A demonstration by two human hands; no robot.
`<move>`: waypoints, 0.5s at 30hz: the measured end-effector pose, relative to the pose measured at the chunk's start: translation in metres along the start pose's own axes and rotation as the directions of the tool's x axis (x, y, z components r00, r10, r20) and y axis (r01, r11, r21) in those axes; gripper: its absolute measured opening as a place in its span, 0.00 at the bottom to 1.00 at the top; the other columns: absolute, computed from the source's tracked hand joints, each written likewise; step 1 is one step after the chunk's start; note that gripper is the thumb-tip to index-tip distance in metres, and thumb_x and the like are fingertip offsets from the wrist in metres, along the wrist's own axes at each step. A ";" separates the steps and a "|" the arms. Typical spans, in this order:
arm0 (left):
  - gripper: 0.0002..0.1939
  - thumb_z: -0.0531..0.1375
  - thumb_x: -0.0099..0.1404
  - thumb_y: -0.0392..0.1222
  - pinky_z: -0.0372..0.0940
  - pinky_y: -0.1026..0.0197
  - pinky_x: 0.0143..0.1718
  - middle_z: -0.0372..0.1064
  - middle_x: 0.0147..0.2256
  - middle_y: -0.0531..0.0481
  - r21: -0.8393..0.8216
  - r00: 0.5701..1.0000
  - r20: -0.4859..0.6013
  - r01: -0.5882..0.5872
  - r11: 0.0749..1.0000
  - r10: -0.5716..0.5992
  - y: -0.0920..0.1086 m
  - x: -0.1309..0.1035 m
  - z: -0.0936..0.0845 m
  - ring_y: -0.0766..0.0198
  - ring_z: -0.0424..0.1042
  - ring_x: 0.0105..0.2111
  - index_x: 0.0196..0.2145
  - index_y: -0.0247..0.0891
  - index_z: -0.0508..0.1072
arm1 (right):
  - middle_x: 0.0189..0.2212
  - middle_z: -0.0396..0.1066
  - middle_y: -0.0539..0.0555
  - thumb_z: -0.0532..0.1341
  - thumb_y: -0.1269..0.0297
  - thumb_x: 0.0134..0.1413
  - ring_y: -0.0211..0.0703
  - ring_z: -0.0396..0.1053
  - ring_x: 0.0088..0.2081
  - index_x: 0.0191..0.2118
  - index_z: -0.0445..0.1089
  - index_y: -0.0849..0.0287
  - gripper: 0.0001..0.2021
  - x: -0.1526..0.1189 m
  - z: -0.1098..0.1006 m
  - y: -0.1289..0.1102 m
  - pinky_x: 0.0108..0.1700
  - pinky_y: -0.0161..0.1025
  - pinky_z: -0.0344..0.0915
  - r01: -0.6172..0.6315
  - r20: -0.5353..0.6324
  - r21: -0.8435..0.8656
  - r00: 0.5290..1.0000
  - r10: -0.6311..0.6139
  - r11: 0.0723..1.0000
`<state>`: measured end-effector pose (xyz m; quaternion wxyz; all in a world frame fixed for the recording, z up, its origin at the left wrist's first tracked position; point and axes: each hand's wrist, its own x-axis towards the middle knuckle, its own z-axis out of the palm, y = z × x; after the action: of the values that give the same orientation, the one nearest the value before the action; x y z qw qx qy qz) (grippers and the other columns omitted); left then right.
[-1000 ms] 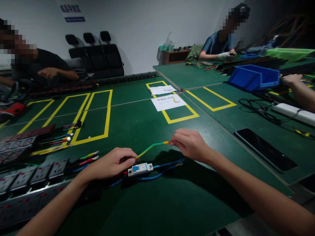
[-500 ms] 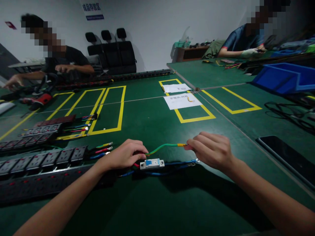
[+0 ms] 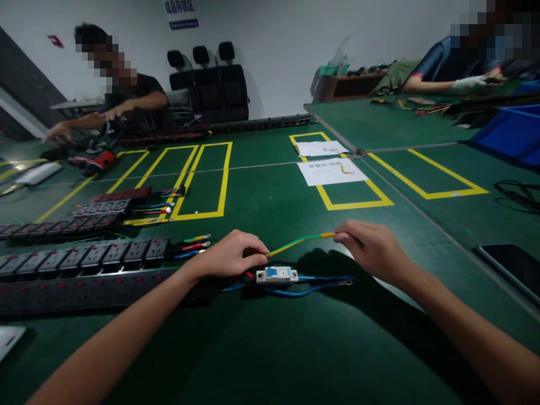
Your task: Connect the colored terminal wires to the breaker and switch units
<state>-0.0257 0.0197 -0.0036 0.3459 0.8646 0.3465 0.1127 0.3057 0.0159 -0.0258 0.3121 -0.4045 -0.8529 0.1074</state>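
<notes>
A green-and-yellow wire (image 3: 300,241) stretches between my two hands above the table. My left hand (image 3: 236,252) is closed on its left part, and my right hand (image 3: 366,244) pinches its yellow-sleeved end, hiding the tip. Just below the wire lies a white circuit breaker (image 3: 277,275) with a blue switch. Blue wires (image 3: 291,292) run from near my left hand past the breaker, ending in ring terminals at the right. Left of my hand sits a long black socket strip (image 3: 84,292), whose near end is partly covered by my left wrist.
More socket strips (image 3: 101,259) with wire ends lie at the left. Across the table a person handles a red drill (image 3: 99,162); another person's gloved hand (image 3: 468,84) is at the far right. Paper sheets (image 3: 331,172), a phone (image 3: 512,267) and a blue bin (image 3: 508,135) stand farther off.
The view has swung left, so things appear farther right. The wire between my hands is straighter, and its right end is raised a little. The person opposite has brought a hand onto the drill.
</notes>
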 end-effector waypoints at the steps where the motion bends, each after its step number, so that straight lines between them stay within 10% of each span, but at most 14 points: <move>1: 0.12 0.59 0.72 0.44 0.65 0.60 0.43 0.78 0.40 0.46 -0.018 1.000 -0.002 -0.001 1.000 0.001 -0.001 0.000 0.000 0.61 0.75 0.39 0.43 0.36 0.80 | 0.24 0.70 0.52 0.50 0.52 0.72 0.41 0.65 0.25 0.31 0.69 0.56 0.20 0.001 0.001 0.000 0.29 0.39 0.59 -0.049 0.034 0.052 0.998 0.048 0.997; 15: 0.20 0.54 0.75 0.52 0.65 0.62 0.36 0.75 0.37 0.46 -0.231 0.987 -0.058 0.131 0.964 -0.148 -0.007 0.003 -0.002 0.63 0.72 0.35 0.41 0.33 0.77 | 0.20 0.61 0.48 0.52 0.40 0.67 0.38 0.59 0.22 0.27 0.67 0.56 0.26 0.003 -0.002 -0.007 0.23 0.36 0.54 -0.299 0.213 0.261 0.945 0.247 0.918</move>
<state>-0.0278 0.0269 -0.0069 0.4362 0.7882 0.4040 0.1593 0.3012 0.0137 -0.0205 0.2733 -0.4586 -0.7870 0.3092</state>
